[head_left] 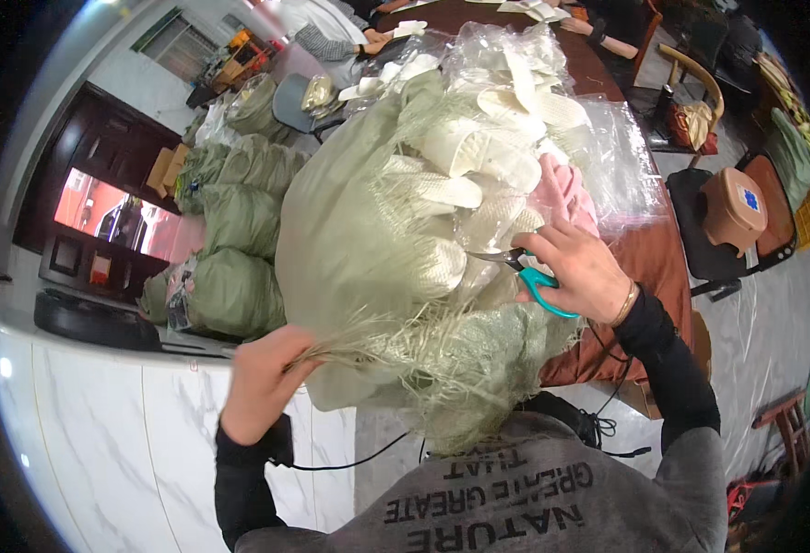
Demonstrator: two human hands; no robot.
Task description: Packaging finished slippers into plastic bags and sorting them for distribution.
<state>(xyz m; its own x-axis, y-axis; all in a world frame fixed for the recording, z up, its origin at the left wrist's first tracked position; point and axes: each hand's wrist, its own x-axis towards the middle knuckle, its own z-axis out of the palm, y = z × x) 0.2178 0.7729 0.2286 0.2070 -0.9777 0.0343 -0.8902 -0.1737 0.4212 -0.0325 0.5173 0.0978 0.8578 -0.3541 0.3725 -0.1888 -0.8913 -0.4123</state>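
Observation:
A large pale-green woven sack (340, 230) lies open before me, stuffed with white slippers (506, 164). My left hand (266, 380) is closed round the sack's frayed edge at the lower left. In my right hand (585, 272) is a pair of scissors with teal handles (543, 293). Their dark blades point left, over the slippers at the sack's mouth; whether they touch anything, I cannot tell. Loose fibres (414, 346) hang from the torn edge between my hands. Just beyond my right hand lies a pink glove or cloth (566, 189).
Clear plastic bags (621, 161) lie on the brown-covered table (626, 313). Several full green sacks (239, 290) are piled at the left. A chair (700, 217) with a tan stool (735, 210) on it stands right. At the table's far side, other people's hands (377, 39) show.

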